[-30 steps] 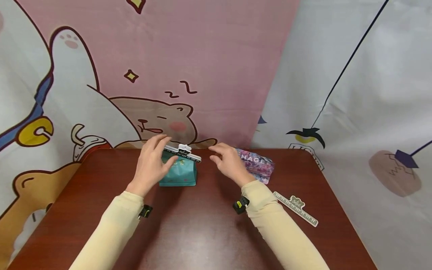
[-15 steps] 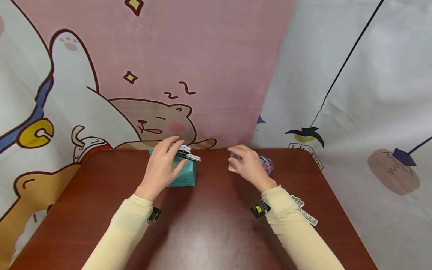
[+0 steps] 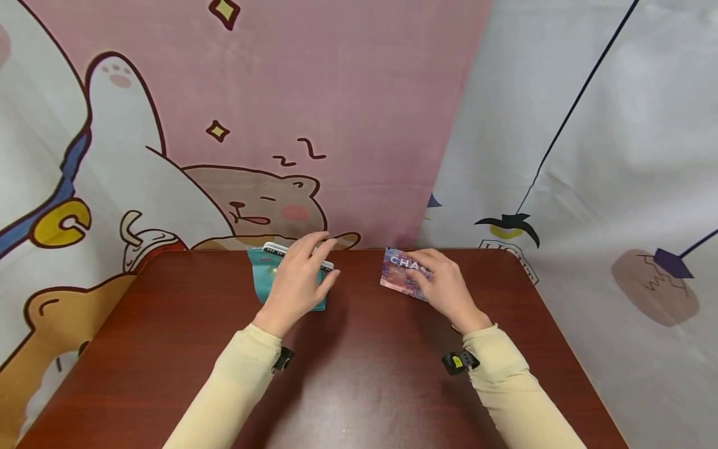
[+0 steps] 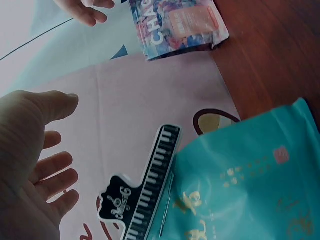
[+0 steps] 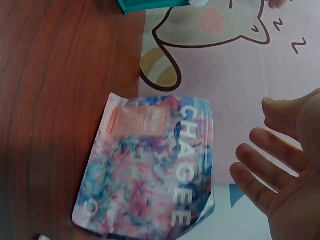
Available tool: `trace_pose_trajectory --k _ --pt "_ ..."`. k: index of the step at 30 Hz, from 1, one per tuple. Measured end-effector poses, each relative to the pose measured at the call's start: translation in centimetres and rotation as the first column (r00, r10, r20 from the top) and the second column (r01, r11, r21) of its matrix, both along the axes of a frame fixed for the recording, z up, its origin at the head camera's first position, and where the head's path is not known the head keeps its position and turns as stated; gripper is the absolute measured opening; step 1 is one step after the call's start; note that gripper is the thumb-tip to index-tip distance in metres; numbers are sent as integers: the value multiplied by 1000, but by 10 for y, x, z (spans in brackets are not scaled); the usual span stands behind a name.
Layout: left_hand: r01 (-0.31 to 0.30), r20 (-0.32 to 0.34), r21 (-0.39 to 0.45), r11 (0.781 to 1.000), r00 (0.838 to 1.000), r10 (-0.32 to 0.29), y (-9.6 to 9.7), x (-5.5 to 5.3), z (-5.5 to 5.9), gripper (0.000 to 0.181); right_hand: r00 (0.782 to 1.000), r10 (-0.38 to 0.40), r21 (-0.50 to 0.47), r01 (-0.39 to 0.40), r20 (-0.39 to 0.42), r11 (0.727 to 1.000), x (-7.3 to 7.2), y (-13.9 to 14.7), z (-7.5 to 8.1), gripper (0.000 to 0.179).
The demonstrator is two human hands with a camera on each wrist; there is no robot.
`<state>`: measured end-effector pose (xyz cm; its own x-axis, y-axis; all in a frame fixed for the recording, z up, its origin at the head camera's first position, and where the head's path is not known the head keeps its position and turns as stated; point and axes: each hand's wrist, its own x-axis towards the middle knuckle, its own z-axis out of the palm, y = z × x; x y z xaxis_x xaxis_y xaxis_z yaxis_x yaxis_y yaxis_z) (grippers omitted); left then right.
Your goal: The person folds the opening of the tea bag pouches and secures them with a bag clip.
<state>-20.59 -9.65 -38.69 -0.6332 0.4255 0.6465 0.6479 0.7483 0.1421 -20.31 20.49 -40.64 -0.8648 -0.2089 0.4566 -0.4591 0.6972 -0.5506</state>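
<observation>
A teal pouch [image 3: 262, 274] stands at the back of the table, with a black-and-white piano-key clip [image 4: 154, 185] lying along its top edge. My left hand [image 3: 297, 284] is in front of this pouch in the head view, its fingers loosely spread and nothing between them. In the left wrist view its thumb and fingers are apart from the clip. A colourful CHAGEE pouch [image 5: 145, 170] stands to the right on the table. Close to its top edge my right hand [image 3: 443, 287] hovers with fingers relaxed, hiding part of it in the head view and holding nothing.
A second clip lies on the table, mostly hidden under the right forearm; a small end [image 3: 456, 328] of it shows. The brown wooden table [image 3: 359, 374] meets a cartoon-printed curtain [image 3: 381, 125] at its back edge.
Both hands have moved right. My left hand has passed across the clipped teal pouch, and my right hand has travelled from the middle to the CHAGEE pouch. The pouches stay in place.
</observation>
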Motion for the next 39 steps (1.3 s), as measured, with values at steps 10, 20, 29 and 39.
trace_pose_trajectory --k 10,20,29,39 --pt "15 20 34 999 1000 -15 22 -1 -12 51 997 -66 -2 66 -46 998 15 23 -12 34" --pt "35 123 -1 999 992 -35 45 -2 -29 50 987 -120 -26 118 -110 993 24 41 -32 34" --pt "70 175 -26 997 982 -65 68 -5 -40 49 964 -175 -22 174 -199 984 21 54 -51 33" --pt "111 190 -66 992 977 -96 95 -11 -45 47 962 -185 -24 184 -203 983 18 59 -58 36"
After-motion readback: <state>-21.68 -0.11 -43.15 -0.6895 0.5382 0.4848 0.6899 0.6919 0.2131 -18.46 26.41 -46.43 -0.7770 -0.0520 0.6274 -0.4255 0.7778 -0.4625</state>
